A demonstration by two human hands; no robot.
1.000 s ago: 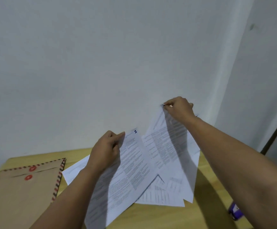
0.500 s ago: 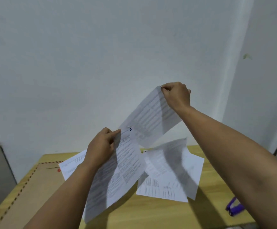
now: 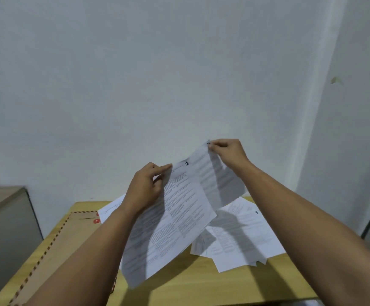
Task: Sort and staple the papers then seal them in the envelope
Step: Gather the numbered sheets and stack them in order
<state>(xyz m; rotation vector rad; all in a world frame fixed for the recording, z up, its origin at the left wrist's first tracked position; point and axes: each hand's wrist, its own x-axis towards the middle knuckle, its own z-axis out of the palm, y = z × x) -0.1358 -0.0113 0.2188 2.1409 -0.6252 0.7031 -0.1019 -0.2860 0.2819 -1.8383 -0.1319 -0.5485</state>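
Left grip pinching the top edge of the sheet marked 1, lifted clear above the surface. Right grip pinching the top corner of a second sheet, raised higher, just right of sheet 1 and tucked partly behind it. Below and right of sheet 1, loose papers fanned flat on the surface, one marked 5. Left of sheet 1, brown envelope with striped border lying flat, partly under the left forearm. Far left of the envelope, a grey cabinet.
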